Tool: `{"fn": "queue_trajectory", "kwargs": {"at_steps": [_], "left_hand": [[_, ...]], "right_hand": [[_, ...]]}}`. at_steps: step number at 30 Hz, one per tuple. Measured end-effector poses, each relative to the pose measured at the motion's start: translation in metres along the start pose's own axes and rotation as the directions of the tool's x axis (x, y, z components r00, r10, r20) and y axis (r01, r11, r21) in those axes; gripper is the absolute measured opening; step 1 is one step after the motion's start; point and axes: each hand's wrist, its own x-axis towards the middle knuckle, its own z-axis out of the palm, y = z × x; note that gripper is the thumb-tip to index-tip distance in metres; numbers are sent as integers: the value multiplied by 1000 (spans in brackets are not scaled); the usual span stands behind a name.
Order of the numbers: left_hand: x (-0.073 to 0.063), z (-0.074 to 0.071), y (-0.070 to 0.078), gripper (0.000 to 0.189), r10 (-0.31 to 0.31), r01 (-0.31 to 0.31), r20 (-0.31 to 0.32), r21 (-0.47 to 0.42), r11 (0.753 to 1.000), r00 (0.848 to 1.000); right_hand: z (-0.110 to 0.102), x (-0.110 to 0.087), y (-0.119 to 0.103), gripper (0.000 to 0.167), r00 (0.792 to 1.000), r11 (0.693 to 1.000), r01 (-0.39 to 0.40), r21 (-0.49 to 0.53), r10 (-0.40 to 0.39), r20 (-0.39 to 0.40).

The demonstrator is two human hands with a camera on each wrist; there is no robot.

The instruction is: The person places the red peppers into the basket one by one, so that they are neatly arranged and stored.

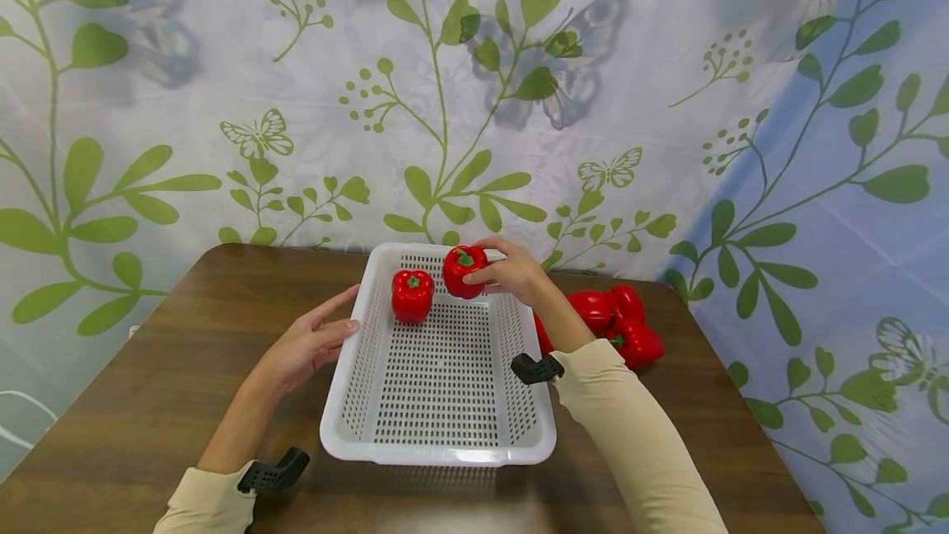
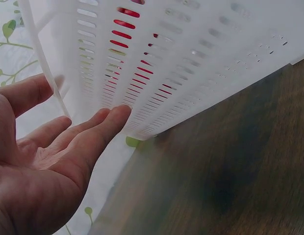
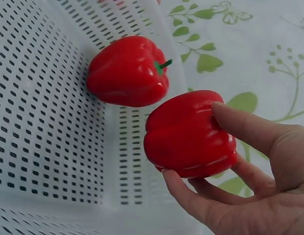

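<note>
A white perforated plastic basket point(image 1: 437, 402) stands on the table, with one red bell pepper point(image 1: 412, 297) upright toward its back left. My right hand point(image 1: 511, 272) holds a second red bell pepper point(image 1: 465, 272) over the back of the basket, thumb on one side and fingertips on the other. The held pepper point(image 3: 189, 134) shows its smooth side in the right wrist view, close to the pepper point(image 3: 127, 71) in the basket. At the basket's left side is my left hand point(image 1: 311, 340), its fingers extended and touching around the rim. From below, the left wrist view shows those fingers point(image 2: 93, 134) against the slotted outer wall.
Several red peppers point(image 1: 636, 343) lie in a pile on the brown wooden table point(image 1: 222, 311), right of the basket and partly hidden by my right forearm. A leaf-patterned cloth point(image 1: 319, 163) hangs behind the table and along its right side. A white cable point(image 1: 25, 410) shows at far left.
</note>
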Motion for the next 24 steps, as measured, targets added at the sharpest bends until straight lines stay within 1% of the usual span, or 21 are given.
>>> {"fn": "queue_trajectory", "kwargs": {"at_steps": [4,7,11,21,24], "left_hand": [[0,0,0,68,-1,1,-1,0,1000,1000],[0,0,1,69,-1,1,-5,2,1000,1000],[-1,0,0,69,-3,3,-7,1,1000,1000],[0,0,0,68,-2,2,-4,-3,1000,1000],[0,0,0,69,-1,1,-5,-2,1000,1000]], "right_hand": [[5,5,6,65,1000,1000,-22,2,22,1],[9,8,9,66,999,999,-34,28,34,21],[13,10,14,67,997,998,-48,39,46,54],[18,16,27,68,997,998,-69,-12,69,45],[18,17,30,68,995,996,-86,-8,87,50]]}}
